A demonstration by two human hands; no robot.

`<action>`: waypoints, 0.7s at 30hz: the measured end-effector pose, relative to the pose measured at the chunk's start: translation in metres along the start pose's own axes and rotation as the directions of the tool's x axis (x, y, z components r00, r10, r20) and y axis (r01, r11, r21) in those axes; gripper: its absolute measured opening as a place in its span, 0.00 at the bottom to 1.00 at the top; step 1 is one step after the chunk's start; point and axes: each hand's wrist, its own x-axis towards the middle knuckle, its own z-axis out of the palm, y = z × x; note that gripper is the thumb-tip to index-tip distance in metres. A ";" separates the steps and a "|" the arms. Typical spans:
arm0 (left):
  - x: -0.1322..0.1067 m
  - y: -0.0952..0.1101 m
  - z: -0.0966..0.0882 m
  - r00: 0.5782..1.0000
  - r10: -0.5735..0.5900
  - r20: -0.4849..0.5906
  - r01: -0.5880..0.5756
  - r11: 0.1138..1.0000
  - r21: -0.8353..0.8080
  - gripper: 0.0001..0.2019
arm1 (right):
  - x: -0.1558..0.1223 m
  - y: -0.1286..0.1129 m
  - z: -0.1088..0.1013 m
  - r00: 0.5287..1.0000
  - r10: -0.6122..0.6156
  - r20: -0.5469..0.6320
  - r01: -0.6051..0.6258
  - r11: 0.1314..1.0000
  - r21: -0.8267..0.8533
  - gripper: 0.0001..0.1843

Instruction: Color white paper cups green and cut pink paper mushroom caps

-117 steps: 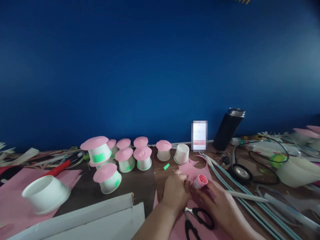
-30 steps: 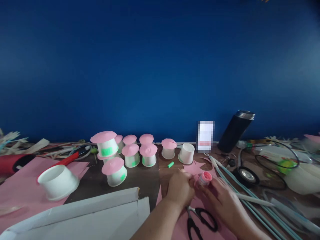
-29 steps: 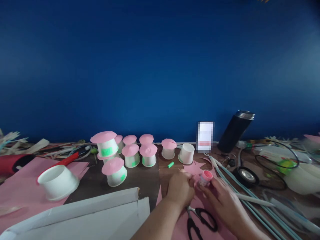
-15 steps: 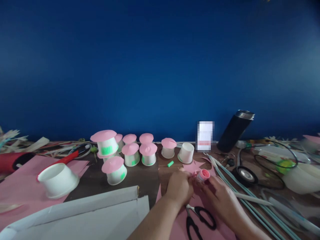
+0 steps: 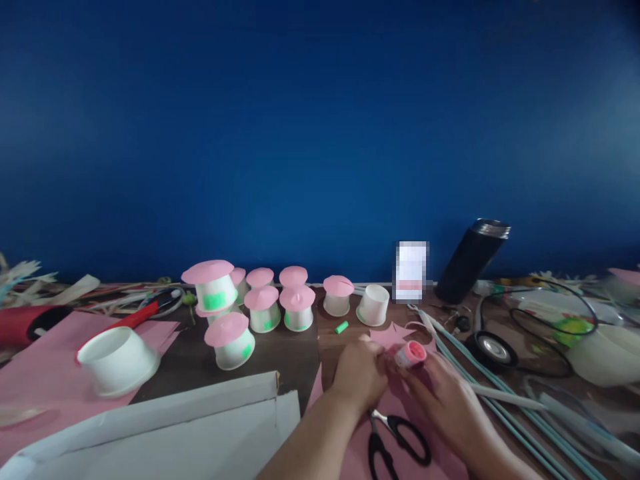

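In the head view, my right hand [image 5: 445, 387] grips a small pink-topped tube with a white label [image 5: 410, 354], tilted with its round pink end toward me. My left hand [image 5: 361, 373] is curled up close beside it, knuckles up; its fingertips are hidden, and I cannot make out what they hold. Both hands are over pink paper [image 5: 357, 450]. Black-handled scissors [image 5: 397, 440] lie on that paper between my forearms, blades partly covered by my left hand. Jagged pink paper scraps [image 5: 389, 333] lie just beyond the hands.
Several white cups with pink paper caps [image 5: 227, 340] stand at centre left. A bare white cup [image 5: 373, 305] and a green piece [image 5: 341, 327] sit ahead. A white box [image 5: 200, 433] is front left. Cords [image 5: 505, 410] and a dark flask [image 5: 470, 263] are at right.
The pink-topped tube has shifted slightly right and down and tilted more, together with my right hand. My left hand stays nearly where it was.
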 end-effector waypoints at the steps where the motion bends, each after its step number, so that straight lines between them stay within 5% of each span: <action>1: 0.000 0.000 0.000 1.000 0.002 0.000 -0.002 1.000 -0.005 0.17 | 0.000 0.000 0.002 1.000 0.006 0.020 -0.006 1.000 -0.007 0.13; 11: -0.001 -0.001 0.001 1.000 -0.003 -0.004 0.003 1.000 -0.009 0.18 | -0.002 -0.008 -0.002 0.987 -0.084 0.136 0.095 0.993 -0.074 0.12; 21: 0.005 -0.008 0.008 1.000 -0.010 0.004 0.010 1.000 -0.003 0.17 | -0.010 -0.005 -0.007 0.999 -0.032 0.020 0.031 0.999 0.011 0.15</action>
